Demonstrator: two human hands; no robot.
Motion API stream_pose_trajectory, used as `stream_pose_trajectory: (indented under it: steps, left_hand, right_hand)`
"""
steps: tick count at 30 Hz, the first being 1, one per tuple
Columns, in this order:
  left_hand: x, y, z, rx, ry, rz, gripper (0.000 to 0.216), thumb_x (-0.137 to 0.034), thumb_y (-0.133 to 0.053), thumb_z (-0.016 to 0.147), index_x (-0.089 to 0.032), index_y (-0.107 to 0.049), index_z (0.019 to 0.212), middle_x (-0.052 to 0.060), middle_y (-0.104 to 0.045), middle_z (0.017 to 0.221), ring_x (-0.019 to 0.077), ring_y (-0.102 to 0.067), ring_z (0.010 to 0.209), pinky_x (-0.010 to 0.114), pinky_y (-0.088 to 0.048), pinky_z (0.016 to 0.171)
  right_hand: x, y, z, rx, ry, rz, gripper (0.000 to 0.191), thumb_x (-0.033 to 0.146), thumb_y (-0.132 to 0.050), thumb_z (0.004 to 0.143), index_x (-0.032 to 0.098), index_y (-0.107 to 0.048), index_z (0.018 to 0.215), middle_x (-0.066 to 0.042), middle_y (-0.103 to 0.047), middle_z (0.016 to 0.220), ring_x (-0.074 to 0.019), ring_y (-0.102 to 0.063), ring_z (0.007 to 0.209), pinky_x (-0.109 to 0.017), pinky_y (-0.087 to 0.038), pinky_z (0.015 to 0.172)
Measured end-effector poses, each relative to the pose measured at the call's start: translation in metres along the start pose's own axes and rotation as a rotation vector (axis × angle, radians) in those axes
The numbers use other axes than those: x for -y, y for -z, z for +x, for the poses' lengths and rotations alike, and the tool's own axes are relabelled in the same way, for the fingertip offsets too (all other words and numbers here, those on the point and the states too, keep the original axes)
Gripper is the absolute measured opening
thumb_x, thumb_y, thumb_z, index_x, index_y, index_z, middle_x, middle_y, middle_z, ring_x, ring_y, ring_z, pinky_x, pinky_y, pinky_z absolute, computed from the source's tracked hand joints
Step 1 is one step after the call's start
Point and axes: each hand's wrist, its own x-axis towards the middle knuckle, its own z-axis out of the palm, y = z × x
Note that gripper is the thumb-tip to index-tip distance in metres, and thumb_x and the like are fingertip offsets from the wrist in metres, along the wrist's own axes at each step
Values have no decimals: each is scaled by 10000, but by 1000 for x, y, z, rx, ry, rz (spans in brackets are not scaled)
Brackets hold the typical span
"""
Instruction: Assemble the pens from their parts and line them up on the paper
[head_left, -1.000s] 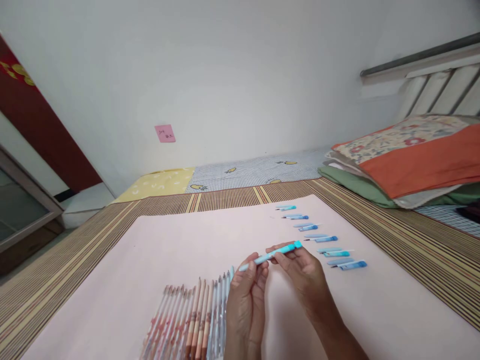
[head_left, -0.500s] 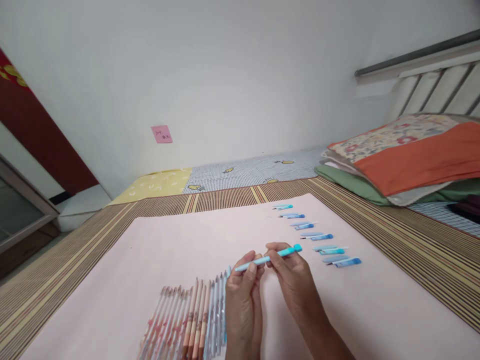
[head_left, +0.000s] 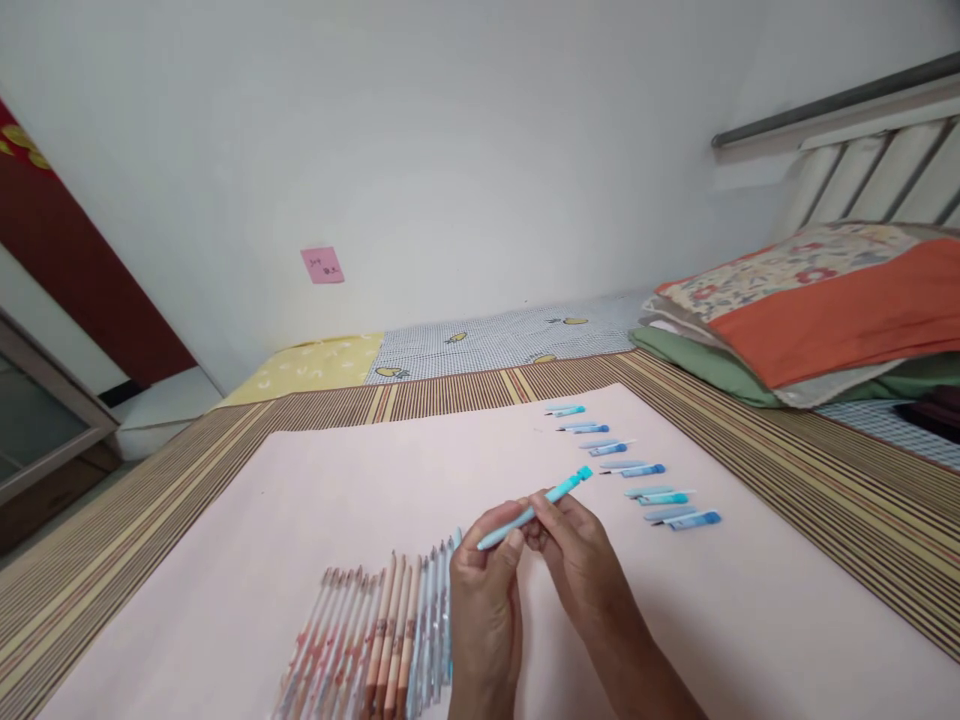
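Both hands pinch one light blue pen (head_left: 556,492) above a pale pink sheet (head_left: 315,500). My left hand (head_left: 486,590) grips its lower end and my right hand (head_left: 577,560) holds its middle. The pen's turquoise tip points up and to the right. Just left of my left hand lies a row of several pink and blue pens (head_left: 375,640), side by side. To the right of my hands, taken-apart blue pen parts (head_left: 637,470) lie in a slanting line on the sheet.
The pink sheet lies on a striped woven mat (head_left: 825,470) over a bed. Folded orange and green bedding (head_left: 817,320) is stacked at the right. A white wall with a pink sticky note (head_left: 322,265) stands behind. A red door (head_left: 67,280) is at the left.
The pen has tilted more steeply, its turquoise tip rising and shifting a little left. Both hands stayed on it and moved slightly lower in view.
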Motion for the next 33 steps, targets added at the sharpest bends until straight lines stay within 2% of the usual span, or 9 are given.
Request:
stream_pose_trajectory:
  steps: [4, 7, 10, 13, 17, 21, 25, 31, 33]
  left_hand:
    - [-7, -3, -1, 3, 37, -22, 420, -228, -824, 691, -165, -713, 1091, 135, -689, 1186, 252, -629, 1105, 324, -497, 927]
    - [-11, -4, 1, -44, 78, 86, 312, -387, -758, 770, -129, -720, 941, 99, -715, 871, 157, -648, 755, 217, -488, 626]
    - [-14, -3, 2, 6, 123, 243, 363, -443, -691, 817, -124, -635, 653, 31, -603, 575, 81, -466, 472, 196, -342, 451]
    - [-16, -1, 0, -21, -12, 416, 247, -373, -729, 786, -139, -668, 733, 25, -629, 616, 105, -513, 534, 206, -393, 516]
    - [-18, -3, -4, -47, -211, 619, 169, -320, -738, 777, -175, -707, 859, 21, -662, 736, 143, -586, 672, 229, -453, 628]
    - [-10, -4, -1, -50, -110, 387, 364, -328, -811, 695, -189, -677, 1004, 35, -690, 834, 161, -632, 755, 256, -491, 713]
    - [-5, -1, 3, -26, 23, 271, 286, -395, -744, 765, -139, -672, 869, 40, -664, 662, 140, -587, 585, 255, -465, 594]
    - [-16, -1, -6, -4, -251, 607, 162, -307, -729, 791, -174, -718, 881, 51, -688, 793, 178, -630, 756, 266, -482, 693]
    - [-16, -3, -6, 17, -287, 611, 137, -283, -736, 785, -183, -721, 877, 51, -686, 843, 178, -629, 803, 258, -482, 726]
  right_hand:
    - [-1, 3, 0, -9, -10, -10, 290, 443, -678, 838, 188, -597, 728, 11, -531, 660, -139, -474, 636, -267, -420, 614]
    - [7, 9, 1, -57, 28, -164, 329, 475, -677, 832, 187, -589, 700, 19, -506, 617, -139, -465, 610, -268, -409, 598]
    - [15, 11, 0, -97, 81, -309, 340, 491, -688, 813, 186, -596, 697, 20, -510, 595, -139, -468, 591, -268, -404, 592]
    - [15, 8, -1, -105, 65, -277, 349, 493, -712, 787, 188, -585, 672, 19, -515, 587, -140, -470, 586, -270, -405, 589]
    - [6, 4, 1, -101, -32, -23, 386, 483, -750, 753, 195, -536, 611, 32, -475, 559, -129, -425, 570, -264, -383, 565]
    - [4, 4, 3, -104, -53, 55, 387, 472, -761, 754, 190, -538, 613, 34, -469, 557, -121, -413, 571, -263, -369, 566]
    - [5, 6, 2, -153, -25, -35, 369, 472, -761, 760, 186, -561, 641, 28, -489, 575, -125, -432, 585, -271, -376, 575]
    - [7, 2, 1, -99, -134, 218, 355, 390, -799, 732, 183, -539, 606, 44, -442, 560, -106, -386, 569, -244, -360, 542]
    - [9, 0, 0, -109, -175, 278, 352, 360, -822, 704, 182, -537, 600, 49, -432, 559, -98, -375, 559, -233, -340, 517]
